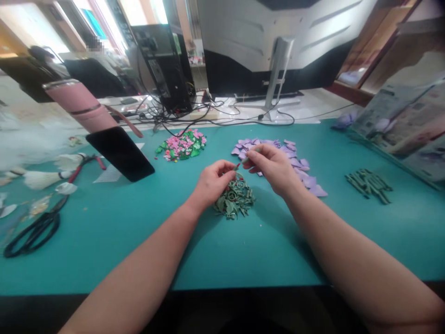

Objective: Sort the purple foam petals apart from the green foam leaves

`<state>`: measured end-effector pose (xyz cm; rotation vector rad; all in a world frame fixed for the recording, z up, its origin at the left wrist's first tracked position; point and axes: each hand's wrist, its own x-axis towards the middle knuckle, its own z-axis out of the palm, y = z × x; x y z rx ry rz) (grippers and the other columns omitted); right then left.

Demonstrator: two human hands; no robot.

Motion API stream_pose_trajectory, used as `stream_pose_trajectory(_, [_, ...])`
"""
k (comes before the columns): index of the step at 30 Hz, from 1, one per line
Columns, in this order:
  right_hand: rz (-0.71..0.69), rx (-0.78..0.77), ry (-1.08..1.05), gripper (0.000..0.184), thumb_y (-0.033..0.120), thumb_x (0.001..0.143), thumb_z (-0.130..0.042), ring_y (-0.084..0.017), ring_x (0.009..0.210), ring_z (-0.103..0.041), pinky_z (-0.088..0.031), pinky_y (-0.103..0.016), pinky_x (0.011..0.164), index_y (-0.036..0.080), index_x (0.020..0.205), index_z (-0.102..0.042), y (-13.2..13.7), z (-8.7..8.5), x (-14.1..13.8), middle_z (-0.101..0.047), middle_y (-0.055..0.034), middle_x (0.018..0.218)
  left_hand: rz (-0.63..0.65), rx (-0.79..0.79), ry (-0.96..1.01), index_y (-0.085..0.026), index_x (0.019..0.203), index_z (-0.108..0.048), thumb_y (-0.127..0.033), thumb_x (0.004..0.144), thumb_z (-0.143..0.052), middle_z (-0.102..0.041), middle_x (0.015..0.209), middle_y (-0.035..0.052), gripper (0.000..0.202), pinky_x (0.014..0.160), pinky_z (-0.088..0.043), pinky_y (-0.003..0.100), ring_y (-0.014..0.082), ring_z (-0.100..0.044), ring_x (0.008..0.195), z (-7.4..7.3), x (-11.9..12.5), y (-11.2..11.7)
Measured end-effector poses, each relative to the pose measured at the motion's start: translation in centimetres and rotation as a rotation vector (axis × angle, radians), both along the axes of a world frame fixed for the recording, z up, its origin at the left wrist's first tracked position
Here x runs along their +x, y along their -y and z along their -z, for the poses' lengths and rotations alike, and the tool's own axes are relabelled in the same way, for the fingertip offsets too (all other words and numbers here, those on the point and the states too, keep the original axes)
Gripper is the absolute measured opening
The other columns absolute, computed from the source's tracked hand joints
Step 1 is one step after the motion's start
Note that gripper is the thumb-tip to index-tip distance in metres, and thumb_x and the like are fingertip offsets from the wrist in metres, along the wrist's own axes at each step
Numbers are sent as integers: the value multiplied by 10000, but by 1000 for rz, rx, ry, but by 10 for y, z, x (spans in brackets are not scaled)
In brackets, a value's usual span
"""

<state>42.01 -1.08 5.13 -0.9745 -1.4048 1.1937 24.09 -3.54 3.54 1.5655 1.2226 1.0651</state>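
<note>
Above a heap of small grey-green plastic pieces, my left hand pinches a small green piece with a red tip between thumb and fingers. Close beside it, my right hand is closed on a thin green stem-like piece. The two pieces are nearly end to end; I cannot tell whether they touch. Leaf and ring shapes show in the heap, with a few red bits near its top. Behind and to the right of my right hand spread lilac petal-like pieces, partly hidden by that hand.
Short green sticks lie at the right. Pink and green pieces are piled farther back. At left are a leaning black phone, pink bottle, black scissors and shuttlecocks. A monitor and cables stand behind.
</note>
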Motion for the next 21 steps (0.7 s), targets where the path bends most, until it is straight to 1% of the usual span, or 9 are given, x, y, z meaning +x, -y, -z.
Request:
stream_pose_trajectory(5, [-20, -2, 45, 199, 409, 851, -650, -144, 712, -667, -514, -296, 652, 214, 837, -610, 1, 4, -1, -697, -12, 731, 4, 0, -3, -163, 964, -654, -322, 822, -642, -694, 834, 48, 213, 558, -453, 241, 132, -593, 660, 0, -1, 1])
stream_pose_trajectory(10, [-12, -1, 27, 232, 434, 832, -669, -146, 699, -661, -513, -300, 657, 207, 844, -624, 0, 7, -1, -696, -13, 712, 0, 9, -42, -170, 960, -661, -309, 828, -636, -689, 825, 38, 194, 573, -449, 250, 127, -576, 635, 0, -1, 4])
stream_pose_trajectory(13, [-18, -9, 8, 250, 444, 814, -686, -143, 683, -657, -512, -298, 653, 204, 845, -625, 0, 8, -2, -698, -13, 706, -1, 30, -88, -174, 966, -670, -295, 834, -627, -691, 825, 33, 184, 596, -448, 253, 131, -578, 649, 1, -1, 4])
stream_pose_trajectory(18, [-10, -27, 10, 275, 459, 789, -707, -143, 663, -658, -514, -297, 645, 204, 846, -623, 1, 6, -2, -700, -9, 692, -2, 92, -145, -194, 1021, -693, -331, 867, -607, -704, 832, 28, 224, 619, -442, 265, 145, -580, 655, 1, -2, 6])
stream_pose_trajectory(21, [-14, -12, 3, 279, 462, 780, -715, -140, 646, -650, -511, -294, 636, 201, 830, -629, 1, 7, -2, -696, -8, 676, -13, 139, -207, -194, 1035, -712, -330, 880, -599, -722, 859, 34, 235, 658, -446, 280, 164, -604, 705, -1, -2, 7])
